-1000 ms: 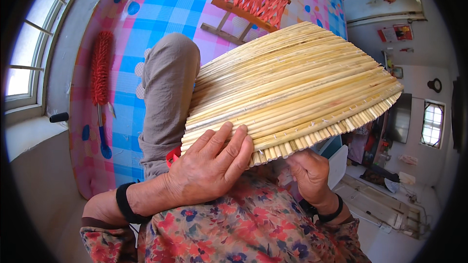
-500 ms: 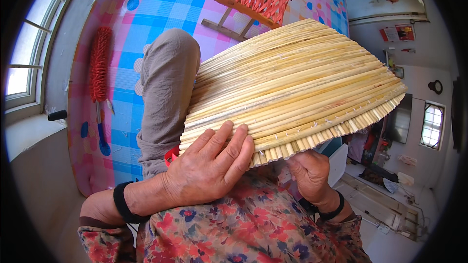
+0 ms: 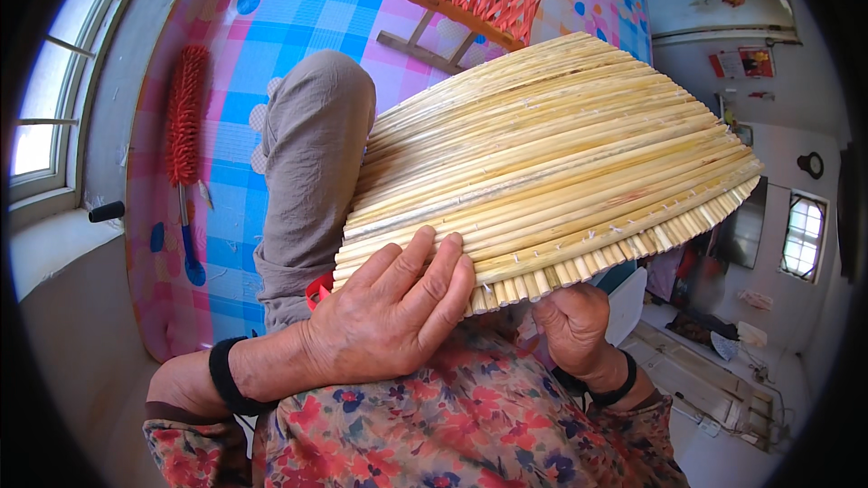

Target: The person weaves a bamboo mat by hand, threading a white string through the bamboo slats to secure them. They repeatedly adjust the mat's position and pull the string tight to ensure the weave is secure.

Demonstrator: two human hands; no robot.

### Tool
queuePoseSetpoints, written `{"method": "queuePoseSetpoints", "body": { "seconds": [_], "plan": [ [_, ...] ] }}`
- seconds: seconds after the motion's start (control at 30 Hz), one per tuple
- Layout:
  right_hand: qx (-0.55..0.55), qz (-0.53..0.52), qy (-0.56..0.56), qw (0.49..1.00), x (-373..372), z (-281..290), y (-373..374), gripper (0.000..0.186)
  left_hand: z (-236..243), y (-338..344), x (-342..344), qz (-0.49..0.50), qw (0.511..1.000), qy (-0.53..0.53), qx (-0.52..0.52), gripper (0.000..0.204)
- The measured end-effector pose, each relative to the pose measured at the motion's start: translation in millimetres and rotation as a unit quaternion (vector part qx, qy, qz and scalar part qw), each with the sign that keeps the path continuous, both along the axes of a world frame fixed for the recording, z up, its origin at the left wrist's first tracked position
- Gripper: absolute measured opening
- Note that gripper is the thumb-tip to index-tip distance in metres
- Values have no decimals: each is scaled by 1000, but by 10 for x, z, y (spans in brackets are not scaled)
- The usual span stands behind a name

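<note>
A pale yellow stalk mat, made of straight stalks sewn together with white stitches, lies across my lap and leans on my bent left knee. Beneath its near edge shows a second layer of stalk ends running crosswise. My left hand rests its fingers side by side on top of the mat's near left corner, the thumb hidden below the edge. Under the near edge, right of the middle, my right hand is closed with thumb against fingers. Whatever it pinches is too small or hidden to make out.
A wooden folding stool with red woven straps lies beyond the mat on a checked bedspread. To the left is a red bristled brush with a blue handle end, near the windowsill. Something red shows beside my left wrist.
The mat and both hands sit very slightly further right in the picture, along with the stool. My hands keep the same hold and pose.
</note>
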State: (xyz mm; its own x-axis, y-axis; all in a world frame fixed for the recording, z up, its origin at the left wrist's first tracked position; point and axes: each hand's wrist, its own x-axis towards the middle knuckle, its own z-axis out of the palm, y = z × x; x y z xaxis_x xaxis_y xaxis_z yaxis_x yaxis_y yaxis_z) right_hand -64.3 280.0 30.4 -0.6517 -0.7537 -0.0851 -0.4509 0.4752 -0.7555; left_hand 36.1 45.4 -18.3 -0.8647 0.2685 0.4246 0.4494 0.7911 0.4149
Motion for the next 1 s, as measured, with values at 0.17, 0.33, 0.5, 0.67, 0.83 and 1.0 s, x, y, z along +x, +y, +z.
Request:
{"method": "queuePoseSetpoints", "body": {
  "seconds": [0.17, 0.33, 0.5, 0.67, 0.83, 1.0],
  "plan": [
    [-10, 8, -1, 1000, -26, -43, -6, 19, -3, 2, 3, 2, 1000, 4, 4, 36],
    [4, 5, -8, 1000, -32, -27, -33, 17, -23, 13, 15, 13, 1000, 10, 14, 37],
    [6, -45, -71, 996, -9, 78, -55, 15, -19, 85, 34, 21, 999, -7, 33, 42],
    [61, -89, -108, 988, 78, 224, -62, 18, -22, 95, 37, 28, 999, -10, 45, 46],
    [72, -115, -146, 980, 85, 293, -61, 16, -31, 92, 18, 12, 999, -4, 38, 50],
    [70, -126, -179, 973, 62, 286, -67, 19, -36, 123, 14, 32, 999, 22, 29, 45]
  ]
}}
